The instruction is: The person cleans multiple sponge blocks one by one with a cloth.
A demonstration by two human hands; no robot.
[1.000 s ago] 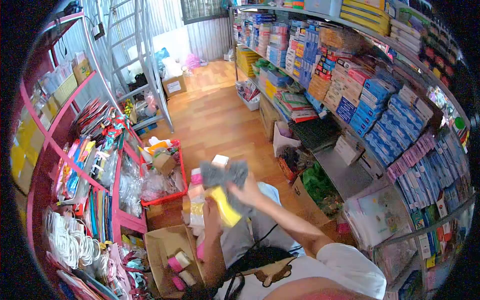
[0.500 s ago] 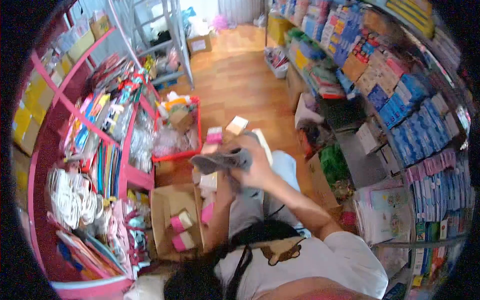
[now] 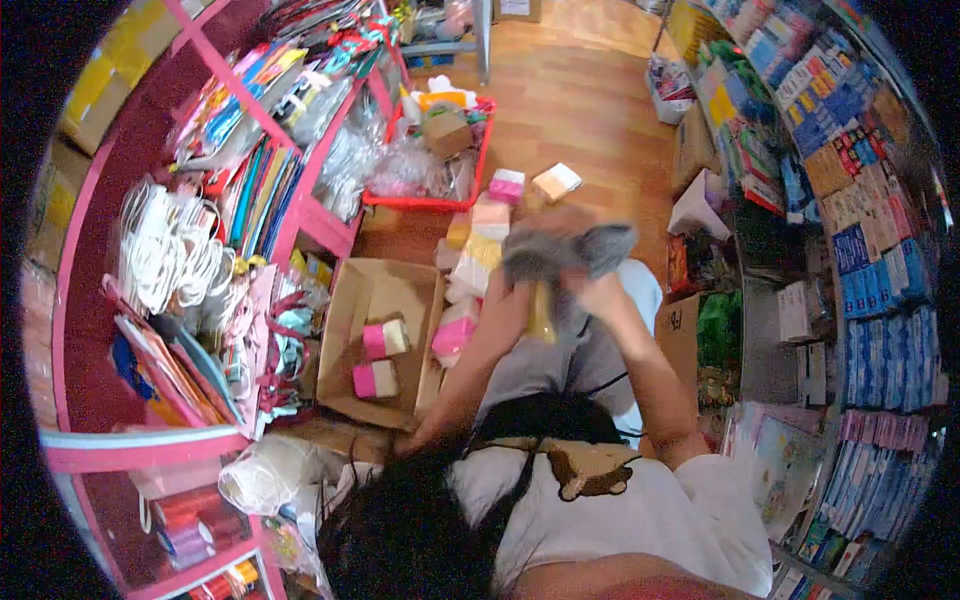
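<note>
In front of my lap, a grey cloth is bunched up between my hands, blurred by motion. My right hand grips its right part, where one end sticks out to the side. On the other side my left hand is closed at the cloth's lower left, its fingers partly hidden. A narrow yellowish thing shows below the cloth between the hands; its kind cannot be made out. Beyond lie pink-and-white blocks or packs and a white-and-orange box on the floor.
An open cardboard box with two pink-and-cream packs stands at my left. Behind it is a red basket of mixed goods. Pink shelves line the left side, and stocked shelves with blue packs the right.
The view has tilted down and turned left. The grey cloth has been shifted and spread in my hands, and the yellowish thing now shows beneath it.
</note>
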